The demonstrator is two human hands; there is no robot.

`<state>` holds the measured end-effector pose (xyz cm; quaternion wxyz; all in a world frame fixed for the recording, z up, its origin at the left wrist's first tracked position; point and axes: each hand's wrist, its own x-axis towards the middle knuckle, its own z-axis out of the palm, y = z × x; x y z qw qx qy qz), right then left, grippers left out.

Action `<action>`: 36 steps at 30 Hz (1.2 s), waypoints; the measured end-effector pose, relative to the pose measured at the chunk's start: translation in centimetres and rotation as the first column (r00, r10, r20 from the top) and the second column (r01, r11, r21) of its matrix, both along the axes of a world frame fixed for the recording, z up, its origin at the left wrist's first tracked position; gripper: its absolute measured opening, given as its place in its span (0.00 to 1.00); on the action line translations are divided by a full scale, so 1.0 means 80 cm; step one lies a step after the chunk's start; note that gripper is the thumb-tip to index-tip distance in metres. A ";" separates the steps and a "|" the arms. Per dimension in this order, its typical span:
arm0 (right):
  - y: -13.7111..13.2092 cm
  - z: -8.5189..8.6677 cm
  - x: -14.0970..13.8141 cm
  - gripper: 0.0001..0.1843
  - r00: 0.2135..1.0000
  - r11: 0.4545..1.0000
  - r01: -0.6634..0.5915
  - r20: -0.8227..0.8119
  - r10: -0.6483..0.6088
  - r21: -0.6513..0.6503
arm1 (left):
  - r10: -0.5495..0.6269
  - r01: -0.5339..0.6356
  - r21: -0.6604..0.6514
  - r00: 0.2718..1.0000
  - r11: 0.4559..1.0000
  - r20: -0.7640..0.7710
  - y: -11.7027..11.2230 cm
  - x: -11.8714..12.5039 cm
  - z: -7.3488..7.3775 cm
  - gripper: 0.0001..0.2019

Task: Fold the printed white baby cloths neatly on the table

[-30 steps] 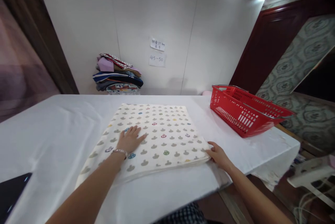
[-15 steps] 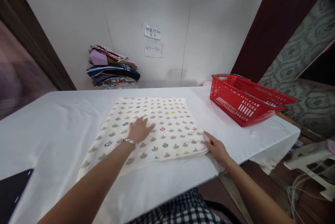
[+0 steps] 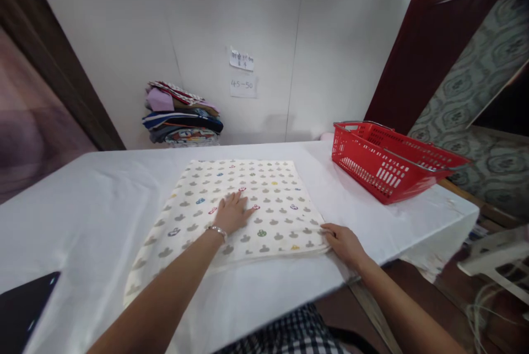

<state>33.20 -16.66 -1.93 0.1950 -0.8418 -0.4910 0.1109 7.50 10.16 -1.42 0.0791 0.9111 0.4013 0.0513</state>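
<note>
A cream cloth (image 3: 273,210) printed with grey and coloured mushroom shapes lies folded flat on the white-covered table. My left hand (image 3: 233,213), with a bracelet at the wrist, rests on the middle of the cloth, palm down and fingers spread. At the cloth's right edge, near its front corner, my right hand (image 3: 341,241) has its thumb and fingers closed on the fabric. The fingertips under that edge are partly hidden.
A red plastic basket (image 3: 384,161) stands at the table's right end. Against the back wall is a stack of folded clothes (image 3: 182,114). Two paper notes (image 3: 243,86) hang on the wall. A dark flat object (image 3: 27,310) lies at the near left.
My left hand has slid a little to the right across the cloth. My right hand stays at the right edge. The whole view has shifted slightly.
</note>
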 end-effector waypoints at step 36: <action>0.207 -0.026 0.009 0.34 0.899 0.950 -0.312 0.322 0.296 -0.001 | 0.416 -0.415 0.115 0.909 0.902 0.013 0.124 -0.128 0.005 0.29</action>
